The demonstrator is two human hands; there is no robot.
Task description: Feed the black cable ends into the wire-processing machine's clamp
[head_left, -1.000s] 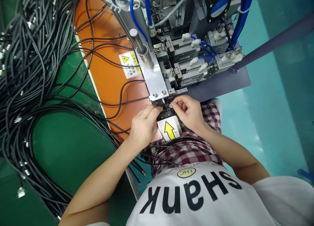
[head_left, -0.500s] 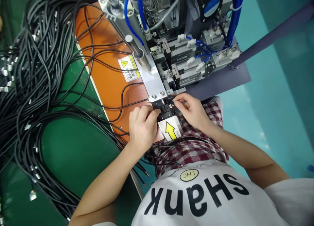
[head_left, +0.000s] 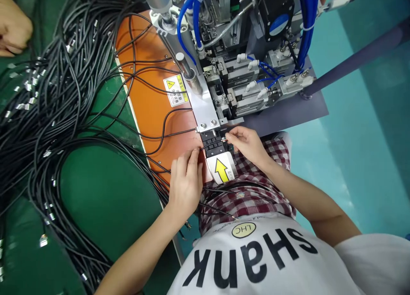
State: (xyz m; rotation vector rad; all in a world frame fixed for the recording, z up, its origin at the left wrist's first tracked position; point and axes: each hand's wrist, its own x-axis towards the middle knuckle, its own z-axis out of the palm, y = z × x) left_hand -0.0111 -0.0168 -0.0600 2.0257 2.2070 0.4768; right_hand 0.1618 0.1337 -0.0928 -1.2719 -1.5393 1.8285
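Observation:
A thin black cable (head_left: 209, 145) lies across the small black slotted block (head_left: 214, 150) at the front end of the machine. On the block's left side, my left hand (head_left: 185, 182) has its thumb and fingertips closed on the cable. To the right of the block, my right hand (head_left: 250, 146) pinches the cable's stripped end (head_left: 224, 139), where small bare wires show. Just in front of the block is a white guide plate (head_left: 209, 167) with a yellow arrow.
The machine's metal press arm (head_left: 205, 109) stands just behind my hands, with pneumatic cylinders (head_left: 246, 100) and blue air hoses (head_left: 306, 30). A large heap of black cables (head_left: 48, 103) covers the green table (head_left: 96, 188). Another person's hand (head_left: 13, 24) is at top left.
My left hand has drawn back leftward off the block, uncovering the cable across it. My right hand stays by the wire end. Another person's hand has come into view at top left.

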